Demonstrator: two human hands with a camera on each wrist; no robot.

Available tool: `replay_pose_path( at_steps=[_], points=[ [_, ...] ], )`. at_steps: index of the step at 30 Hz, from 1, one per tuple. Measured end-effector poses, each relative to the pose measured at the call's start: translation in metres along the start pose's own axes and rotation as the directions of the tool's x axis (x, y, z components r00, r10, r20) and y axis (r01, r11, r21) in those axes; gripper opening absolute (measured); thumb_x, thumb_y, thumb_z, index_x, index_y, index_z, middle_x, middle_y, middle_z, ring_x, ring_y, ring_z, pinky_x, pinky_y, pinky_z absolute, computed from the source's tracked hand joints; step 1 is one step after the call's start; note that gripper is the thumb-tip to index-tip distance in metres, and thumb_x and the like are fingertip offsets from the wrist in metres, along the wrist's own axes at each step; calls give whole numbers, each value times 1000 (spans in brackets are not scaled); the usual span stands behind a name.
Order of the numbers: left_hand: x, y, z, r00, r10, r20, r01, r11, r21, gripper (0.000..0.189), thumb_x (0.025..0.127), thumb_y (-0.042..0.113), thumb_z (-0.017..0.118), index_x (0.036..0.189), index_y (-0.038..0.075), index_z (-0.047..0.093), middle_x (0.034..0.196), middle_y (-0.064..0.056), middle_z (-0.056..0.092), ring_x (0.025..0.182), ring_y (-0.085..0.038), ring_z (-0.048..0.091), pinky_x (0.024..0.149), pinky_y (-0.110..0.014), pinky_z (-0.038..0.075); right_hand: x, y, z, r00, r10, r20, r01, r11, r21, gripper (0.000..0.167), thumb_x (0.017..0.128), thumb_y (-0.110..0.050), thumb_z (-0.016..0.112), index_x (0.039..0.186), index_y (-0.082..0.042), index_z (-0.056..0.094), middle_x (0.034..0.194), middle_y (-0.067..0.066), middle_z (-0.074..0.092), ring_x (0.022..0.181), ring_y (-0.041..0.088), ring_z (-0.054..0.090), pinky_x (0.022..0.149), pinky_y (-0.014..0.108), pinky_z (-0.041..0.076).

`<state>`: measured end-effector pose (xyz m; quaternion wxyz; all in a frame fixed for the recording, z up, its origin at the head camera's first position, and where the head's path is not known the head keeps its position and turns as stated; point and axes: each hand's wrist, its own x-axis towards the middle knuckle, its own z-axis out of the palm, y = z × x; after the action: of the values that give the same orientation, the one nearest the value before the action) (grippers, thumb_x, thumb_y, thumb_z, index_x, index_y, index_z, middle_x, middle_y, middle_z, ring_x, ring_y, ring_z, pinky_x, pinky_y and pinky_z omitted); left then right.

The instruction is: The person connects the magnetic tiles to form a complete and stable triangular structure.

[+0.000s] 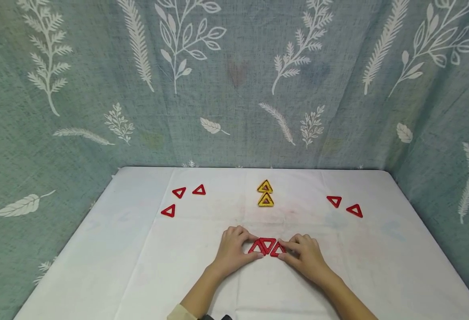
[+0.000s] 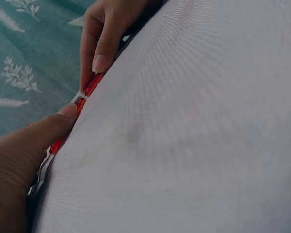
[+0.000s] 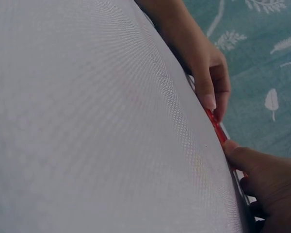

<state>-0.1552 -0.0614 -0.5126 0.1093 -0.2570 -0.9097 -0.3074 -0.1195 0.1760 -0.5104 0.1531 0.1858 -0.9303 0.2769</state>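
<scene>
A leafy curtain (image 1: 234, 146) backs the white counter (image 1: 178, 258). Toward six o'clock, left hand (image 1: 230, 251) and right hand (image 1: 308, 258), fingers (image 1: 290, 245) slightly parted, pinch the nine- and three-o'clock ends of three red triangles (image 1: 267, 240), probably light, stiff, slick; outer edges suit gripping.

Three triangles (image 1: 267, 240) lie on the table (image 1: 170, 266); others (image 1: 266, 205) behind.

In the head view your left fingers (image 1: 255, 256) hide a bit of the left triangle (image 1: 262, 248), and your right fingers (image 1: 288, 244) do the same to the right triangle (image 1: 274, 249). The bottom edge chops off your sleeve (image 1: 181, 313) plus some dark thing (image 1: 226, 318) you can't make out. Both wrist views: triangles too edge-on to tell apart.
</scene>
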Motion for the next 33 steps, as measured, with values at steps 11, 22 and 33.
replay_pose_path(
  at_steps=[11,22,33],
  points=[
    [-2,0,3,1000,13,12,-13,1000,24,40,70,49,77,99,22,70,92,9,53,91,-11,44,85,-34,35,-3,3,4,999,-32,-13,32,999,-35,39,73,-32,78,109,-18,73,81,-14,49,70,0,31,65,23,24],
    [-2,-4,2,1000,26,12,-26,999,20,41,72,50,75,105,25,72,92,10,52,90,-10,43,84,-33,35,-2,6,5,990,-98,-106,98,995,-7,45,64,-37,83,103,-18,75,79,-14,54,69,-1,35,64,22,26],
    [-3,-4,1,1000,19,1,-19,1000,-24,42,71,46,78,106,22,72,94,9,54,90,-10,44,84,-34,36,-8,10,-5,991,66,-112,-58,996,73,38,67,-25,83,102,-10,75,77,-13,57,70,0,39,64,25,34]
  ],
)
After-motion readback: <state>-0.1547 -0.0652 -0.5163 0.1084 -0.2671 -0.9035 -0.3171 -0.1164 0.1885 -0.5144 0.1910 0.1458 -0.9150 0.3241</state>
